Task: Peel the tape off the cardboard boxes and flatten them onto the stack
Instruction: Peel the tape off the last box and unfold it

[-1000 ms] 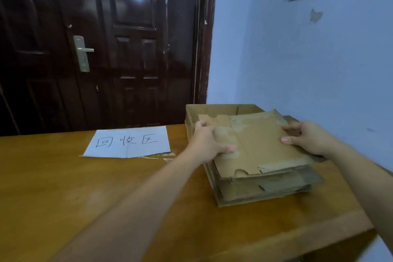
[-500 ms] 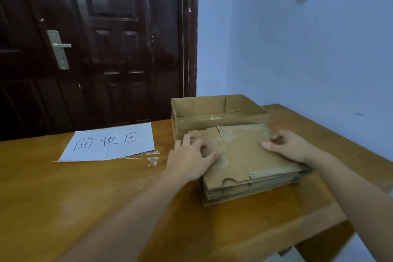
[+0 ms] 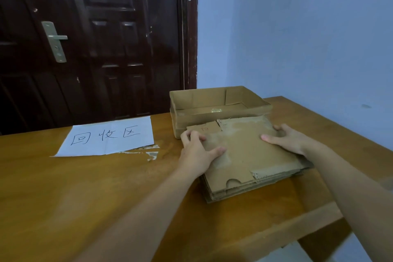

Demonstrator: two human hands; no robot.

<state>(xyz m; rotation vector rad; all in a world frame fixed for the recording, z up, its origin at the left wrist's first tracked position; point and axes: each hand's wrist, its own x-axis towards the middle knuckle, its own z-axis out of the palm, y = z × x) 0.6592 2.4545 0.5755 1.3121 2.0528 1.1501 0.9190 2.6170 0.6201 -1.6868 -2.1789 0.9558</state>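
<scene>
Flat, both hands (image 3: pixel 196 154) on corrugated cardboard stack (image 3: pixel 251 168)

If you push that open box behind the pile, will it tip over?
Probably not: the open box is low and wide, sitting flat on the table. It looks empty, so likely light, and would probably slide on the smooth wood.

You have a stack of flattened cardboard boxes (image 3: pixel 253 168) lying on the worktop (image 3: pixel 85 187) near its right end, brown, edges roughly aligned. The top sheet shows pale torn patches, a half-round notch on its near edge and a faint "T9" mark. Just behind it, touching or nearly so, stands an open shallow cardboard box (image 3: pixel 219 102), upright and unflattened.
</scene>
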